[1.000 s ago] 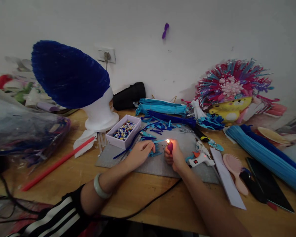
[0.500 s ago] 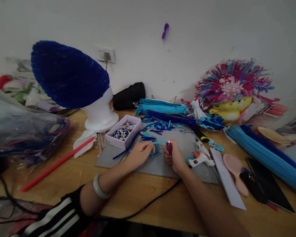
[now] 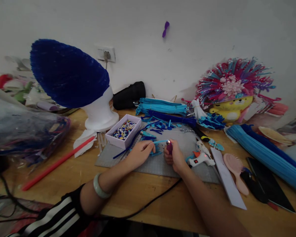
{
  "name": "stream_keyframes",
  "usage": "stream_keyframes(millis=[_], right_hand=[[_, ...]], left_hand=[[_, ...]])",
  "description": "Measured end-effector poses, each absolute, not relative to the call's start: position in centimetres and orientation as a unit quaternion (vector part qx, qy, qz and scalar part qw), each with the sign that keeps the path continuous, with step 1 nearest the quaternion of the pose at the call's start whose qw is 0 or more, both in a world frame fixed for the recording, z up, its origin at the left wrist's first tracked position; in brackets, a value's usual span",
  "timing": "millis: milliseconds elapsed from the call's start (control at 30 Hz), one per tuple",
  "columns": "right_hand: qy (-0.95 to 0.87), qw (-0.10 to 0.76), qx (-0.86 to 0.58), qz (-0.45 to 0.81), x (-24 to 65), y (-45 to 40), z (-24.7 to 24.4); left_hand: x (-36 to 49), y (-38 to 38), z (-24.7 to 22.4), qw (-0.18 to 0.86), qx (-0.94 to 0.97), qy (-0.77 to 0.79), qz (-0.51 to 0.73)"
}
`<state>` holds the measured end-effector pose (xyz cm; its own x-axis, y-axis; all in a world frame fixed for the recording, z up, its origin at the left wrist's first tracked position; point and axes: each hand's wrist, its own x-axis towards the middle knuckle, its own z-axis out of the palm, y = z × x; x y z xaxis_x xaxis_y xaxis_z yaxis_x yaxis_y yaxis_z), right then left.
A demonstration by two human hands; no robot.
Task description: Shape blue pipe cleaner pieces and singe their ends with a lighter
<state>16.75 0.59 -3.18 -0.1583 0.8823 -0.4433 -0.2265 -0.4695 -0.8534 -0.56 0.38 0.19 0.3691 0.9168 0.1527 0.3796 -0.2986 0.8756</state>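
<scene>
Compared with the frame one second earlier, the large bright flame at the lighter (image 3: 170, 148) is reduced to a small glow (image 3: 168, 141), and the orange light on the right hand (image 3: 174, 156) is gone; both hands hold the same positions. The lower body of the lighter is covered by the curled fingers, and the near end of the light-blue strip (image 3: 160, 142) is concealed in the left hand (image 3: 140, 153). The far end appears to meet the glow, though the small scale leaves actual contact uncertain. The left hand is closed, pinching the strip between thumb and fingertips; the strip extends toward 3 o'clock, above the grey mat (image 3: 180, 140). The right hand is closed around the upright lighter, thumb near its top. The left forearm, fitted with a pale bangle (image 3: 100, 186), enters from 8 o'clock; the right forearm enters from between 4 and 5 o'clock. The bead box (image 3: 114, 140) sits between 10 and 11 o'clock of the left hand. The glue gun (image 3: 199, 160) lies at 3 o'clock of the right hand.
</scene>
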Motion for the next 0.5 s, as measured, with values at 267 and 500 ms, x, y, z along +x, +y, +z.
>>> stream_keyframes(millis=[267,500], right_hand=[[-0.293,0.473,-0.457,0.694,16.7,0.2,-2.6],[-0.323,0.526,-0.434,0.656,15.0,-0.6,-1.9]], left_hand=[[-0.5,0.4,0.1,0.414,0.711,0.443,0.358],[-0.3,0.7,-0.7,0.549,0.630,0.395,0.381]])
